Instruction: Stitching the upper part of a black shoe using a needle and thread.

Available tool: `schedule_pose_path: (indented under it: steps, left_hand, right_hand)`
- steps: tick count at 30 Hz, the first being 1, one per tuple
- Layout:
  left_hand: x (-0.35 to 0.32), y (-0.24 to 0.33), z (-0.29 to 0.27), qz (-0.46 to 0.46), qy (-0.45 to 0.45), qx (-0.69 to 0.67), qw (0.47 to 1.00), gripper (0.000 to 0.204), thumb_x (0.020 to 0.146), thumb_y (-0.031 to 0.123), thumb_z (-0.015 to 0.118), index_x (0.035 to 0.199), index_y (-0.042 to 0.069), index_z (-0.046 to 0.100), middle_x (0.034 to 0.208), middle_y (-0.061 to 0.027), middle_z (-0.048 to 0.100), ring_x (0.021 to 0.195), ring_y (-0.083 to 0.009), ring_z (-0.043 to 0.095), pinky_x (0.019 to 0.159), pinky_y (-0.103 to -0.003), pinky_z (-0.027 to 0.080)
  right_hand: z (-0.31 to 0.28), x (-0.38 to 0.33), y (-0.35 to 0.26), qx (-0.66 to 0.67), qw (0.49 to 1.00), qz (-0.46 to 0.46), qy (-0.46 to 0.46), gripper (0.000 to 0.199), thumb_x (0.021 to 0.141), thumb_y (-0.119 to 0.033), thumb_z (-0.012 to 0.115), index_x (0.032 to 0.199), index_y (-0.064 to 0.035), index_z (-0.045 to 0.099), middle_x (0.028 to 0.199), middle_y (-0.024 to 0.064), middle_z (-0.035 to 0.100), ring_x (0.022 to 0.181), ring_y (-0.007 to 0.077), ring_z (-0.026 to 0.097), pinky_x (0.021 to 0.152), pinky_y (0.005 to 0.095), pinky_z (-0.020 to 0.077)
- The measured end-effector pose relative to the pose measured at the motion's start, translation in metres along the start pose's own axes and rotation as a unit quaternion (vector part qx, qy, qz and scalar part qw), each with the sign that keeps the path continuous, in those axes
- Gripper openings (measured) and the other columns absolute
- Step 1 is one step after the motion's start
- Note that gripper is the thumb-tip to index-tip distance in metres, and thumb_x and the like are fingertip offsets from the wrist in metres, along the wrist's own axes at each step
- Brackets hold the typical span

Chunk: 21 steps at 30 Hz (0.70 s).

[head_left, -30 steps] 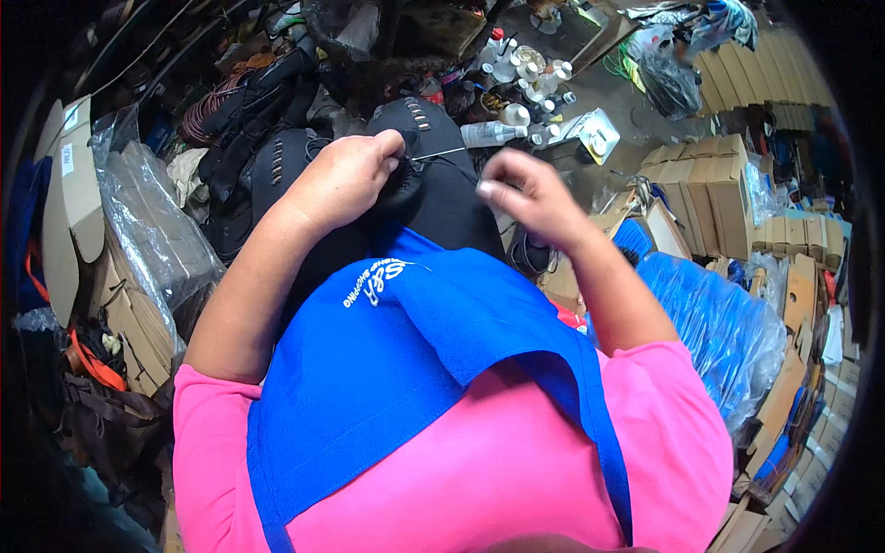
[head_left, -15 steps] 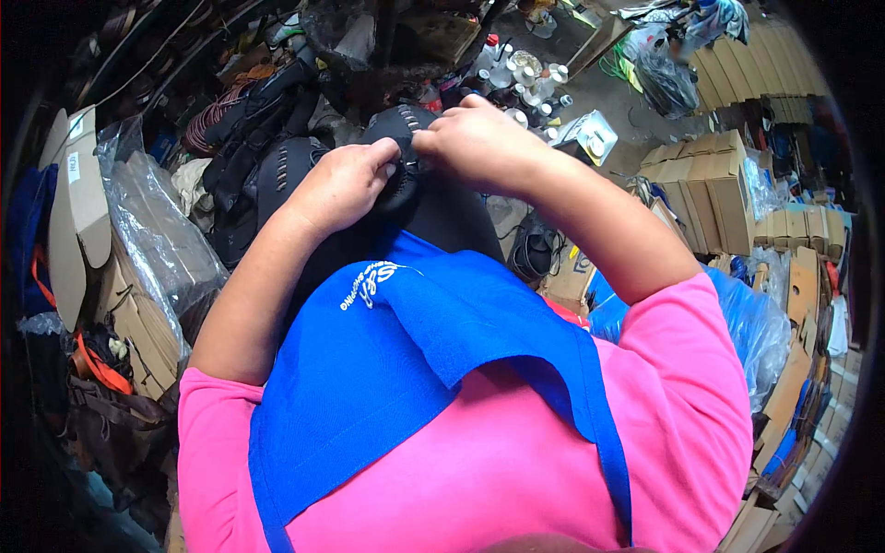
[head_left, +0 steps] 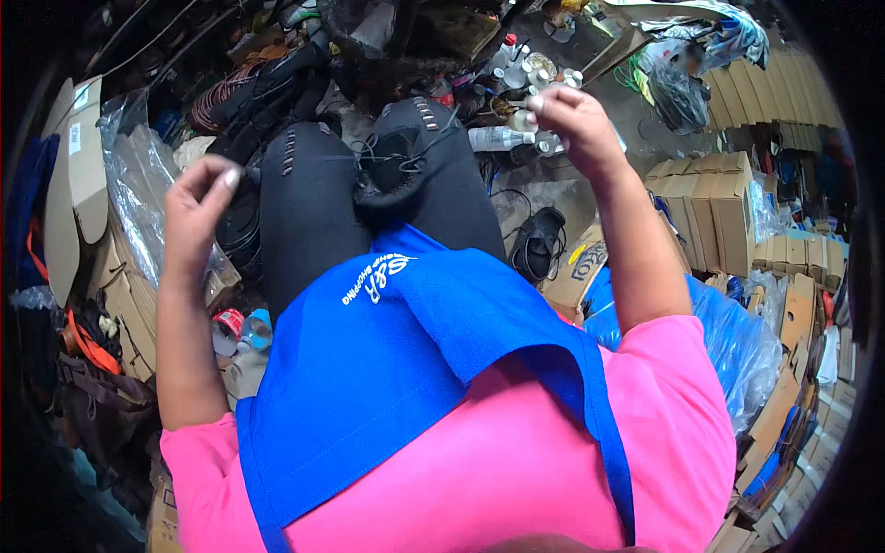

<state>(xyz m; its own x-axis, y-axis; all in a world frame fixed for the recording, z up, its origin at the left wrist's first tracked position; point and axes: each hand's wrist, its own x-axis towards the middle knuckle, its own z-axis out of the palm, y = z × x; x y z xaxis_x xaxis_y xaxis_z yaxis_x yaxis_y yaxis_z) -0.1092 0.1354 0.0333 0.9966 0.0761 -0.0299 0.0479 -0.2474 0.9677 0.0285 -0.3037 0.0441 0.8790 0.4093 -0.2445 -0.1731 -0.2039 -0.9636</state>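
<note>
A black shoe (head_left: pixel 380 201) with loose thin laces rests between my thighs, its opening upward. To its left is my left hand (head_left: pixel 197 201), raised, thumb and forefinger pinched together; whatever lies between them is too small to make out. My right hand (head_left: pixel 583 134) is up at the right beyond my knee, also pinched, and I cannot make out what it holds. Neither hand touches the shoe. One dark lace end sticks up over my right knee. A second black laced shoe (head_left: pixel 539 241) sits on the floor at the right.
Several bottles (head_left: pixel 498 139) stand and lie beyond my right knee. Cardboard stacks (head_left: pixel 705 198) and a blue plastic bundle (head_left: pixel 714 336) are at the right. Flat cardboard (head_left: pixel 88 175) and clear plastic sheeting are at the left. A blue apron (head_left: pixel 369 359) covers my lap.
Both hands were close together at the shoe. They have pulled wide apart, left hand to the left and right hand to the right, uncovering the shoe and its loose laces.
</note>
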Motion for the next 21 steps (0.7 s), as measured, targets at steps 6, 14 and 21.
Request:
schedule_pose_path:
  steps: [6, 14, 21]
  left_hand:
    - [0.025, 0.067, 0.086, 0.209, -0.249, -0.359, 0.875, 0.018, 0.090, 0.020, 0.061, 0.093, 0.002, 0.058, 0.093, -0.0109, 0.058, 0.096, -0.0269, 0.059, 0.086, -0.041, 0.047]
    - [-0.010, 0.012, 0.021, 0.156, -0.083, 0.333, 0.926, 0.013, 0.077, 0.004, 0.066, 0.090, 0.001, 0.063, 0.079, -0.0102, 0.059, 0.073, -0.0203, 0.059, 0.067, -0.031, 0.047]
    - [-0.050, -0.050, -0.171, -0.055, 0.198, 0.541, 0.815, 0.019, 0.079, 0.014, 0.068, 0.094, 0.003, 0.067, 0.086, -0.0134, 0.062, 0.078, -0.0260, 0.061, 0.072, -0.033, 0.047]
  right_hand:
    - [0.109, 0.017, -0.047, 0.408, 0.899, -0.089, -0.130, 0.028, 0.096, -0.034, 0.049, 0.093, -0.0070, 0.055, 0.088, 0.0086, 0.062, 0.082, 0.0192, 0.061, 0.079, 0.0363, 0.0492]
    - [0.040, -0.023, 0.001, -0.407, 0.901, -0.052, -0.144, 0.023, 0.088, -0.016, 0.062, 0.107, -0.0041, 0.065, 0.099, 0.0068, 0.068, 0.090, 0.0164, 0.063, 0.084, 0.0302, 0.0473]
    - [-0.147, -0.094, 0.075, -0.502, 0.839, 0.106, 0.180, 0.025, 0.086, -0.017, 0.062, 0.108, -0.0074, 0.066, 0.097, 0.0132, 0.069, 0.088, 0.0222, 0.065, 0.080, 0.0333, 0.0492]
